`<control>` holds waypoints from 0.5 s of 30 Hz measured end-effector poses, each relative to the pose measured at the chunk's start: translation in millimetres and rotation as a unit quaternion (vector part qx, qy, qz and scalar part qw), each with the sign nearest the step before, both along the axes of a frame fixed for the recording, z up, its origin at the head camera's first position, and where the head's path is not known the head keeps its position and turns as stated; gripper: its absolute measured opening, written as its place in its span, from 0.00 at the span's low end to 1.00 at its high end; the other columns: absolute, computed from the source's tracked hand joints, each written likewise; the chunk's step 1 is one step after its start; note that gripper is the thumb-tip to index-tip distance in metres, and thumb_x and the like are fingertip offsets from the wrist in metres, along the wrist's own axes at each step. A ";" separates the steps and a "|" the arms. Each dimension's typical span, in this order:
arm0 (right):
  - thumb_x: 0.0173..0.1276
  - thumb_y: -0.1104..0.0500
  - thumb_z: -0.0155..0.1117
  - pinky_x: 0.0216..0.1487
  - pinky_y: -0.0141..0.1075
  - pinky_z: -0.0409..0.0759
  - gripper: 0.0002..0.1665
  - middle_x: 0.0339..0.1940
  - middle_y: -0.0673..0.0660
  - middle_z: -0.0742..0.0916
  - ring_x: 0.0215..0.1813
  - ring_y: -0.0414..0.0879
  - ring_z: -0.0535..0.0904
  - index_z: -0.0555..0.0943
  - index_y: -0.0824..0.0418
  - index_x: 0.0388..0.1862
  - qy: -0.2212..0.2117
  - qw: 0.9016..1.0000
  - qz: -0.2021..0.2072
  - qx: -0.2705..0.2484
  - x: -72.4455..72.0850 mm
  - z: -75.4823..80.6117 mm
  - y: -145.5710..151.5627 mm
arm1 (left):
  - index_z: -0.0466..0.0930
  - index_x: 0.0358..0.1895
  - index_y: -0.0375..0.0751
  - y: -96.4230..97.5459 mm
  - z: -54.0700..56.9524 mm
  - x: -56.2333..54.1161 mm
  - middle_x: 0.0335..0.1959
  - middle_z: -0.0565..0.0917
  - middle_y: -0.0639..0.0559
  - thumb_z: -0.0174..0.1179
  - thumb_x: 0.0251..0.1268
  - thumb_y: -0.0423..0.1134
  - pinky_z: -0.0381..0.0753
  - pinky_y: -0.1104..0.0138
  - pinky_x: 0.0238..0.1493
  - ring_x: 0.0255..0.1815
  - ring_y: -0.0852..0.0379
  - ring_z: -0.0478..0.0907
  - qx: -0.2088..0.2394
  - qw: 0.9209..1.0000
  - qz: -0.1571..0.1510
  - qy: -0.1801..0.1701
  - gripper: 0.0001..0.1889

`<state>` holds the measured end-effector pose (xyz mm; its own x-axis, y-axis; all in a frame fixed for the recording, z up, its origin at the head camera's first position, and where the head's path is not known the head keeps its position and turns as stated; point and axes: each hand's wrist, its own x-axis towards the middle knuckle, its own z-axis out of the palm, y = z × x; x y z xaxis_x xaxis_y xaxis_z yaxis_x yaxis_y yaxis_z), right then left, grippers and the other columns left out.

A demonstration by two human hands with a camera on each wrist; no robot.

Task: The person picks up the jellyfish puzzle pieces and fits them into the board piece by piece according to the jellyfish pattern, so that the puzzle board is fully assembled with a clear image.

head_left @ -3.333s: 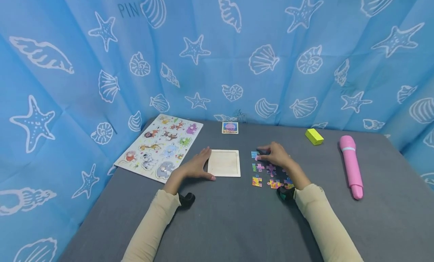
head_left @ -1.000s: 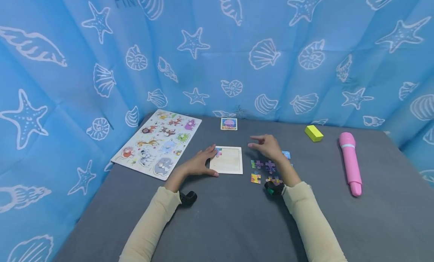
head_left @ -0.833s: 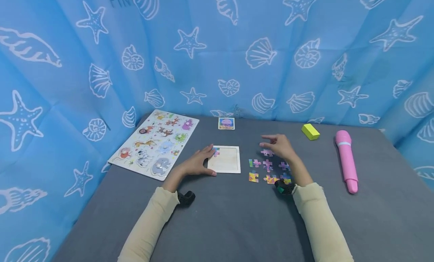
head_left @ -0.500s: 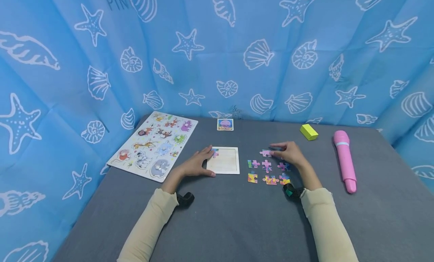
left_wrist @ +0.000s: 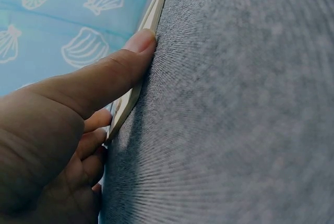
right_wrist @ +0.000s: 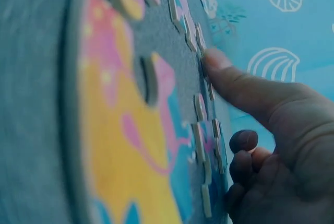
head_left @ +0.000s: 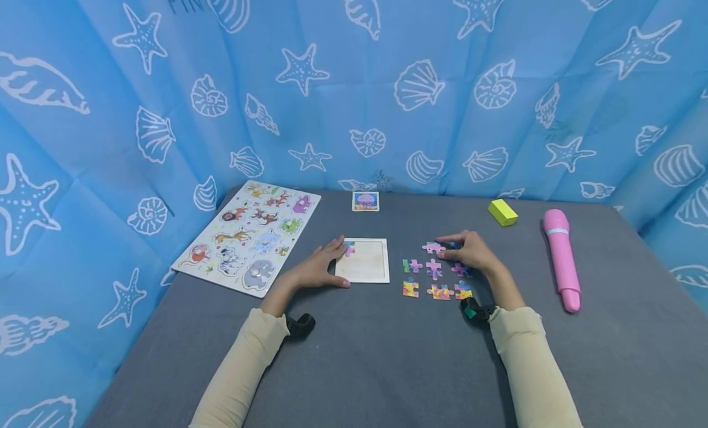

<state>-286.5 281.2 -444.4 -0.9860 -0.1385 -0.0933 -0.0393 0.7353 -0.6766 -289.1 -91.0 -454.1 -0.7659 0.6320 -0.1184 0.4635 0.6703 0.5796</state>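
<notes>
A shallow square wooden puzzle tray [head_left: 362, 268] lies mid-table, with one colourful jigsaw piece [head_left: 350, 248] in its far left corner. My left hand [head_left: 315, 269] grips the tray's left side, fingers at the far corner and thumb at the near edge; the left wrist view shows the thumb [left_wrist: 104, 80] against the wooden rim. To the right, my right hand [head_left: 470, 251] pinches a pink jigsaw piece [head_left: 433, 247] in the back row of loose pieces, close over the cloth. In the right wrist view the thumb [right_wrist: 245, 88] touches a piece's edge; the index finger is hidden.
Several loose pieces, among them a yellow one [head_left: 410, 288], lie in rows before the right hand. A small jellyfish picture card [head_left: 365, 201] lies behind the tray. An animal board [head_left: 249, 237] is at left, a yellow block [head_left: 502, 213] and pink toy microphone [head_left: 562, 259] at right.
The tray was bare at first; a jigsaw piece now sits in its far left corner. My right hand has come back right and taken hold of the pink piece. The left hand stays.
</notes>
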 end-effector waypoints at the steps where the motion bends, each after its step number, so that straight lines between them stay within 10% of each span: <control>1: 0.57 0.54 0.68 0.37 0.36 0.65 0.26 0.46 0.67 0.78 0.42 0.51 0.68 0.79 0.62 0.54 -0.002 1.000 0.000 0.004 -0.2 -0.3 -0.2 | 0.45 0.73 0.40 0.0 -0.1 -0.2 0.75 0.41 0.47 0.65 0.52 0.53 0.36 0.50 0.73 0.76 0.50 0.37 0.000 1.000 0.000 -0.001 0.50; 15: 0.58 0.55 0.67 0.43 0.44 0.70 0.23 0.48 0.68 0.78 0.45 0.55 0.71 0.81 0.62 0.52 -0.022 1.000 -0.018 -0.001 -1.7 1.7 -4.7 | 0.46 0.72 0.37 -0.4 0.5 0.2 0.75 0.42 0.45 0.65 0.52 0.52 0.38 0.48 0.72 0.76 0.47 0.38 0.004 1.000 -0.005 0.005 0.50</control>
